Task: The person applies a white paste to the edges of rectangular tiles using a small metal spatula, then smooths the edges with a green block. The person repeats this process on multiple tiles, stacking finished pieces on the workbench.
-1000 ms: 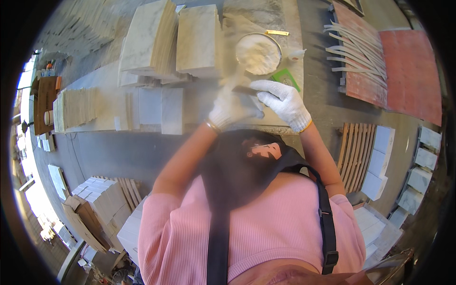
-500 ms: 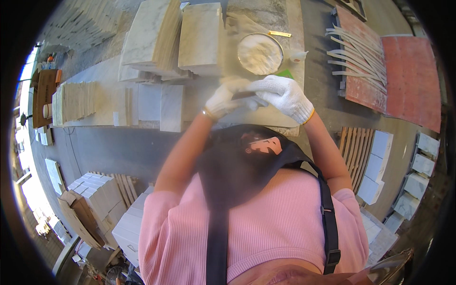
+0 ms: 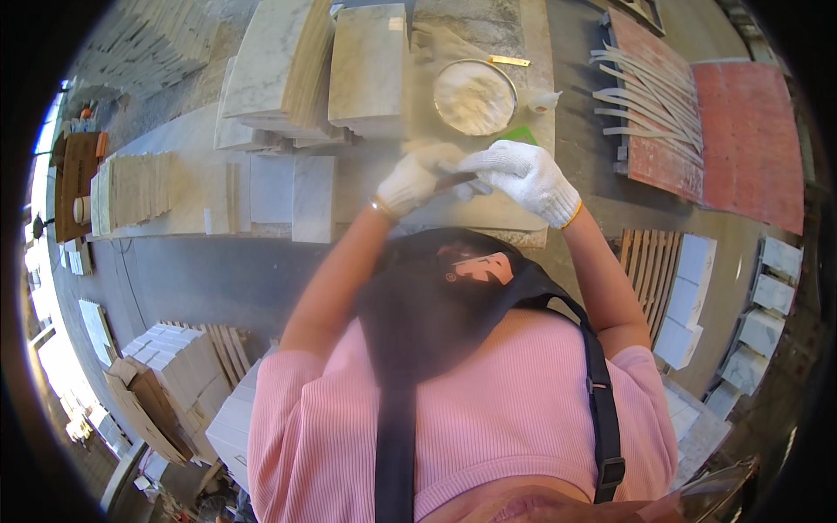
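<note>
White knit gloves cover both hands, which meet over the near edge of the worktable. My left hand (image 3: 411, 181) is closed around one end of a small dark flat piece (image 3: 455, 179), whose kind I cannot make out. Pinched fingers of my right hand (image 3: 530, 181) hold its other end. A haze blurs the left glove. Just beyond the hands stands a round bowl of white powder or paste (image 3: 474, 98). A green flat item (image 3: 518, 135) lies partly hidden behind the right glove.
Stacked marble tiles (image 3: 368, 65) stand left of the bowl, with more tiles (image 3: 131, 192) upright farther left. A yellow strip (image 3: 509, 61) and a white bottle (image 3: 544, 102) lie near the bowl. Pale strips (image 3: 654, 105) rest on a red board (image 3: 750, 139) at right.
The dark flat piece has tilted a little, its right end now higher. Both hands stay together in nearly the same place, and the view has shifted slightly.
</note>
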`<state>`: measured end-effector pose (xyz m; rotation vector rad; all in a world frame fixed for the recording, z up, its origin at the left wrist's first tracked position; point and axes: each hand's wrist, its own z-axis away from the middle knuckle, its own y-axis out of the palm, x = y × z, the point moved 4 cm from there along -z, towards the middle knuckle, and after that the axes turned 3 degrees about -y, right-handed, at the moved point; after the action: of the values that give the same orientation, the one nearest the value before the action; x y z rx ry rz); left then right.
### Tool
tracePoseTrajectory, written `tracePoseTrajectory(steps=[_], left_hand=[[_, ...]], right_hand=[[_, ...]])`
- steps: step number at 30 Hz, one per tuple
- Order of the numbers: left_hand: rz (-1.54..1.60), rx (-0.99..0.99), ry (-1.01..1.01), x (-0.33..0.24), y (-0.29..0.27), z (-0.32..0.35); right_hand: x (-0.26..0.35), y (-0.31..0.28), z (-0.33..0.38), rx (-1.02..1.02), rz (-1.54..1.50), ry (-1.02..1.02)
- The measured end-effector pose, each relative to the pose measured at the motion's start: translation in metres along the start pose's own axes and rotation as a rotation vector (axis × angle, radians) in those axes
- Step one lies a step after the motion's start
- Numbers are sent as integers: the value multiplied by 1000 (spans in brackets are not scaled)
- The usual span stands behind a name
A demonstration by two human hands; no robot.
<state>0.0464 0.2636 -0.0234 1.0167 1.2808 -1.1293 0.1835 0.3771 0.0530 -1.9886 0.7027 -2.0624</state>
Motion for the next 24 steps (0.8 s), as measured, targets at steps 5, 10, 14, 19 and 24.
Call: tracePoseTrajectory(steps=[5, 10, 14, 19, 24], left_hand=[[-208, -36, 45, -5, -1, 0], [-263, -19, 72, 4, -1, 1], [-292, -68, -66, 24, -2, -2], [-183, -35, -87, 25, 0, 1], [-93, -15, -33, 11, 1, 0]], right_hand=[[-4, 1, 5, 19, -67, 96], [-11, 0, 19, -1, -101, 151], [-16, 6, 26, -78, -158, 209], [-11, 9, 28, -138, -151, 246], [-3, 2, 12, -15, -2, 204]])
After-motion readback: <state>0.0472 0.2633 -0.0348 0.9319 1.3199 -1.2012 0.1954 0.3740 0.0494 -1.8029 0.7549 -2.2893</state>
